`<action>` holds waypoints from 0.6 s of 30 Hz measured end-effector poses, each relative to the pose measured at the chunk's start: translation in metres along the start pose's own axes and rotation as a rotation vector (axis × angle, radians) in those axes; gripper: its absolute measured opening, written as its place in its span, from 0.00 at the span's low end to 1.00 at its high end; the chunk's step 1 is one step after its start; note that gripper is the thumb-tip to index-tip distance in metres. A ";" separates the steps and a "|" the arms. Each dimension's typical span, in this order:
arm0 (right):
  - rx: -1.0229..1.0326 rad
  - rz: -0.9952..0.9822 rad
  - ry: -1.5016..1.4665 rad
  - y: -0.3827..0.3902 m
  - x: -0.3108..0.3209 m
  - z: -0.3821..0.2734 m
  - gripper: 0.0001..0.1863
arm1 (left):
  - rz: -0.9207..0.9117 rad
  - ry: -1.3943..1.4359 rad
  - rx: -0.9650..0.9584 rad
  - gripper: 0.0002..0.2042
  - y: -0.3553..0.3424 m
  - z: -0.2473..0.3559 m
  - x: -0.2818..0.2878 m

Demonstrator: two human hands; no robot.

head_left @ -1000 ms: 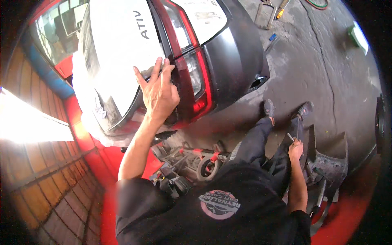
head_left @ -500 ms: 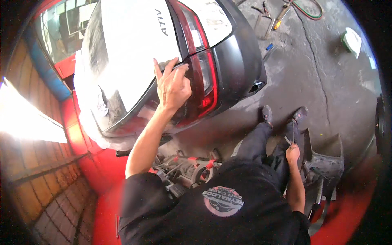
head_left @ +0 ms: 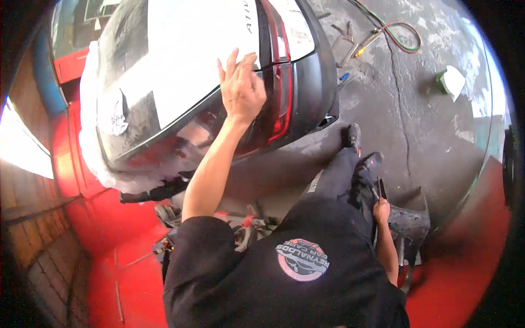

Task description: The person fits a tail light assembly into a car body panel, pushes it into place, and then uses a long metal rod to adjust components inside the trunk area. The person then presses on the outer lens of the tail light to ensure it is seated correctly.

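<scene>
My left hand [head_left: 243, 90] is stretched out over the rear edge of a car's white trunk lid [head_left: 191, 60], beside the red tail light [head_left: 282, 98]. Its fingers are apart and hold nothing; whether the fingertips touch the panel I cannot tell. Low at my right side, my right hand [head_left: 381, 211] is closed around a slim metal hand tool [head_left: 375, 192], its exact kind unclear. Below the lid, the car's dark rear panel [head_left: 186, 136] runs behind my left forearm, and the black bumper [head_left: 314, 82] curves to the right.
A jack with red parts [head_left: 247, 227] is partly hidden by my left arm. Next to my right hand stands a dark, bent panel [head_left: 413, 218]. Farther off lie hand tools [head_left: 347, 44], a coiled hose [head_left: 418, 41], a blue item [head_left: 344, 76] and a white-and-green container [head_left: 453, 82].
The whole view has shifted, with the car lower in the picture. My left hand stays by the lid's edge, its fingers a little more bent. My right hand still grips the tool.
</scene>
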State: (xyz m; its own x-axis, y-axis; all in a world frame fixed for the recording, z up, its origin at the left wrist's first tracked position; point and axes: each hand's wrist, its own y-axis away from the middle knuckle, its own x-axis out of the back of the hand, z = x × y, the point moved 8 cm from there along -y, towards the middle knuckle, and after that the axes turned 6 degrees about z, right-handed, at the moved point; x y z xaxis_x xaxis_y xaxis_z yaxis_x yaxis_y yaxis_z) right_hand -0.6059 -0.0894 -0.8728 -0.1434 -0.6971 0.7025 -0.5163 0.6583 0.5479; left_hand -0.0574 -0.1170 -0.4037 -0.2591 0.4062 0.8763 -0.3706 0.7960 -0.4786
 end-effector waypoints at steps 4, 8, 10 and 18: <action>-0.029 -0.018 0.071 -0.011 0.031 0.009 0.12 | -0.094 -0.071 -0.083 0.19 0.000 0.014 -0.008; -0.027 -0.011 0.100 -0.026 0.070 0.013 0.10 | -0.472 -0.137 -0.130 0.29 0.052 0.045 -0.041; -0.044 -0.022 0.094 -0.031 0.082 0.019 0.10 | -0.485 -0.012 -0.084 0.32 0.078 0.061 -0.050; -0.064 0.090 0.036 -0.069 0.118 0.036 0.16 | -0.333 0.155 0.133 0.41 0.017 0.044 -0.071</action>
State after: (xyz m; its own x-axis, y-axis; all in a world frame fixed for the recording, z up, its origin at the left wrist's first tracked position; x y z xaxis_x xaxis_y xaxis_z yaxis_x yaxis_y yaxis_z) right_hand -0.6175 -0.2269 -0.8441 -0.1563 -0.6244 0.7653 -0.4472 0.7356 0.5088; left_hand -0.0839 -0.1522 -0.4768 0.0287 0.2062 0.9781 -0.5269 0.8346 -0.1605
